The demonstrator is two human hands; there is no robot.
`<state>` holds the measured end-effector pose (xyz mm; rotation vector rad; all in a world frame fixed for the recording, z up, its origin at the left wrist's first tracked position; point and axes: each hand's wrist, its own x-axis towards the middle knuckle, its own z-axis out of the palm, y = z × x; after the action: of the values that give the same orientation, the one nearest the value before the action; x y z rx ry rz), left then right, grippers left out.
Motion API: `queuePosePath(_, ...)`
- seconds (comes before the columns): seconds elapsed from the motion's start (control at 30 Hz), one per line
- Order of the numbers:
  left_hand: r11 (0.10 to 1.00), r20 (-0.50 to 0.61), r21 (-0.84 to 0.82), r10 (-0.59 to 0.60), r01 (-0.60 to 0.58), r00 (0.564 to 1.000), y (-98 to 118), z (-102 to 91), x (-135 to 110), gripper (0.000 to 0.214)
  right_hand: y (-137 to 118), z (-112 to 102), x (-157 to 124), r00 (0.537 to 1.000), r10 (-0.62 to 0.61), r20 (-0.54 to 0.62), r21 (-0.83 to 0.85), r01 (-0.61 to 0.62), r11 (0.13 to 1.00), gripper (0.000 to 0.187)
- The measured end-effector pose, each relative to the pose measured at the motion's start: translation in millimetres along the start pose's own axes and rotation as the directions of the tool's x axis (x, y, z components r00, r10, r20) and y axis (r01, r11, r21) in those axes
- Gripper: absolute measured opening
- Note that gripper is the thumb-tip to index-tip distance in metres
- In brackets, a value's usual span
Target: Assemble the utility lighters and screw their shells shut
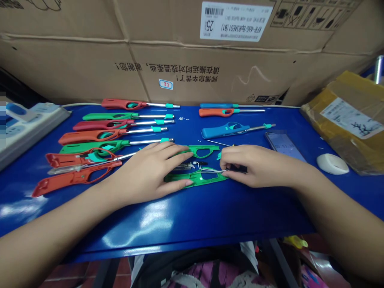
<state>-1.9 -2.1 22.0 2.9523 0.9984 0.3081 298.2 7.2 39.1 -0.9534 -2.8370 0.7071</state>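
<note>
My left hand [153,172] lies spread, palm down, over two green lighter casing halves. Its index finger rests on the upper casing half [210,149], its thumb on the lower casing half [198,180]. Between the halves sit a dark, partly hidden inner part [184,166] and a thin white wire [207,169]. The wire runs to the fingertips of my right hand [249,166], which are pinched together at the right end of the lower half. A dark piece [240,169] shows beneath those fingers. A turquoise trigger piece [219,156] lies beside my right hand.
Assembled lighters [111,125] lie in a row at left, above an opened red-orange lighter [99,174]. More lighters [225,130] and a thin screwdriver [219,143] lie ahead. A phone [283,144], white mouse [332,164], taped parcel [345,120] and power strip [33,120] flank them; a carton [180,56] stands behind.
</note>
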Motion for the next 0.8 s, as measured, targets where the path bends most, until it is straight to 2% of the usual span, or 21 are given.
queuePosePath(0.17, 0.998, -0.043, -0.055, 0.042, -0.044, 0.998, 9, -3.7, 0, 0.049, 0, -2, 0, 0.995, 0.012, -0.101, -0.023, -0.014, 1.000, 0.010)
queuePosePath(0.37, 0.992, -0.025, -0.106, 0.059, -0.062, 0.998, 10, -1.7, -2, 0.030, -2, -3, 1, 0.977, -0.033, -0.209, -0.037, 0.025, 0.999, 0.011)
queuePosePath(0.57, 0.992, -0.009, -0.102, 0.078, -0.078, 0.997, 7, -3.4, -3, 0.025, -2, -2, 1, 0.993, -0.028, -0.117, -0.041, 0.024, 0.999, 0.011)
queuePosePath(0.7, 0.995, -0.016, -0.053, 0.087, -0.087, 0.996, 5, -6.0, -4, 0.025, 1, -7, -7, 0.996, 0.075, -0.039, -0.043, -0.076, 0.996, 0.018)
queuePosePath(0.8, 0.995, -0.013, -0.040, 0.087, -0.088, 0.996, 4, -6.5, -5, 0.027, 5, -11, -12, 0.990, 0.142, 0.006, -0.054, -0.141, 0.988, 0.014)
